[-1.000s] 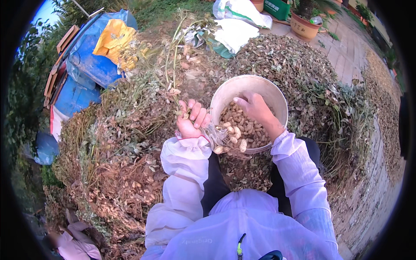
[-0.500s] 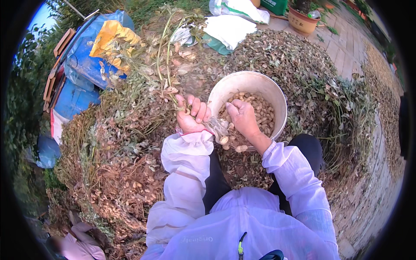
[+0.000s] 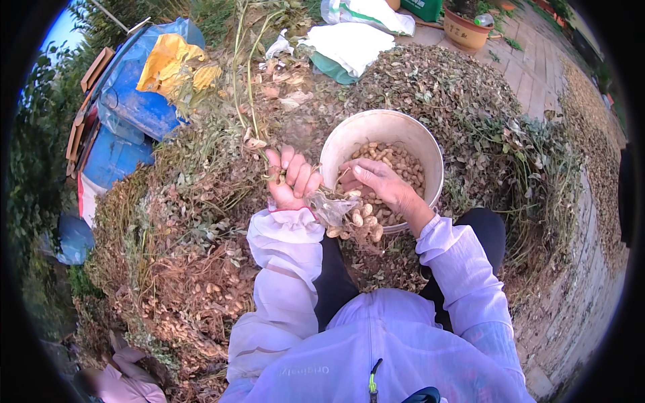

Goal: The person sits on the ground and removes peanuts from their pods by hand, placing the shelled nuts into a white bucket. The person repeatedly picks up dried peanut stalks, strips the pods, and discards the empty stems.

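My left hand is closed round the stems of an uprooted peanut plant; its long stalks reach up past my fist. The plant's root end, with soil, plastic-like dry scraps and pale pods, hangs beside my fist at the bucket's front. My right hand is inside the near part of the white bucket, its fingers loosely curved and apart beside those roots, fingertips partly hidden. Loose peanuts cover the bucket's bottom.
Heaps of dried plants surround me. Blue barrels and a yellow sack lie left; white sacks and a potted plant stand behind, near paving. Another person in pink is at lower left.
My left hand and its plant have shifted slightly left. My right hand moved down and inward, and its fingers have since loosened from their bent grip.
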A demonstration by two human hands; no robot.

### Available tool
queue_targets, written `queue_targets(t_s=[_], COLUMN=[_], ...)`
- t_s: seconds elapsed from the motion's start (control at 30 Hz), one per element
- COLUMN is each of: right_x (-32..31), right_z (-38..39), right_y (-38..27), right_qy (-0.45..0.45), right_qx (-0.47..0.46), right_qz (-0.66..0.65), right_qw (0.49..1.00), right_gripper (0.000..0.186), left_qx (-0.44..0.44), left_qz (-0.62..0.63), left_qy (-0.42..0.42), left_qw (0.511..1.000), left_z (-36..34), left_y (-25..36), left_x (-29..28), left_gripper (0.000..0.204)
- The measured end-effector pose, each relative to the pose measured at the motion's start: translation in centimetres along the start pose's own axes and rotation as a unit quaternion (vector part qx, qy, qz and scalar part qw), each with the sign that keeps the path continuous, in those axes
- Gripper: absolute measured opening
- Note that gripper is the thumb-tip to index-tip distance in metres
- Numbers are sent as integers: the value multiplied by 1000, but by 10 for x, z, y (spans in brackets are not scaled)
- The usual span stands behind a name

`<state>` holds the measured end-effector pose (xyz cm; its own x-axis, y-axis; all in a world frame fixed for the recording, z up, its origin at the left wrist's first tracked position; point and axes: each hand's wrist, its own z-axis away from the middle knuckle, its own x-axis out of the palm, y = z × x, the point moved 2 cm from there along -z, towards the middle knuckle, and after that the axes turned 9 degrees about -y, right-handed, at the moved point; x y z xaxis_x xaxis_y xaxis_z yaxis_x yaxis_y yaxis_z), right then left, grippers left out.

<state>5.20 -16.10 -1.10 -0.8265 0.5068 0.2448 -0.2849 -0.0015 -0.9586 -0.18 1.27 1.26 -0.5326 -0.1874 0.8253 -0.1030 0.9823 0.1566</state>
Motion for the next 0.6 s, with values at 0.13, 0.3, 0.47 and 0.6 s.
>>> queue_targets(t_s=[0.13, 0.3, 0.47, 0.6], right_x=[25, 41, 23, -1], right_z=[-2, 3, -8, -16], right_y=[16, 28, 33, 6], right_qy=[-92, -102, 81, 287], right_qx=[-39, 33, -77, -178], right_qz=[-216, -252, -54, 311], right_qw=[971, 962, 992, 888], right_gripper=[56, 39, 26, 31], left_qx=[-34, -62, -34, -57], left_qz=[2, -21, -76, -215], left_qy=[-52, -68, -9, 86], left_qw=[998, 996, 996, 971], left_z=[-1, 0, 0, -7], left_y=[-5, -4, -5, -26], left_x=[5, 8, 4, 6], left_gripper=[40, 39, 38, 35])
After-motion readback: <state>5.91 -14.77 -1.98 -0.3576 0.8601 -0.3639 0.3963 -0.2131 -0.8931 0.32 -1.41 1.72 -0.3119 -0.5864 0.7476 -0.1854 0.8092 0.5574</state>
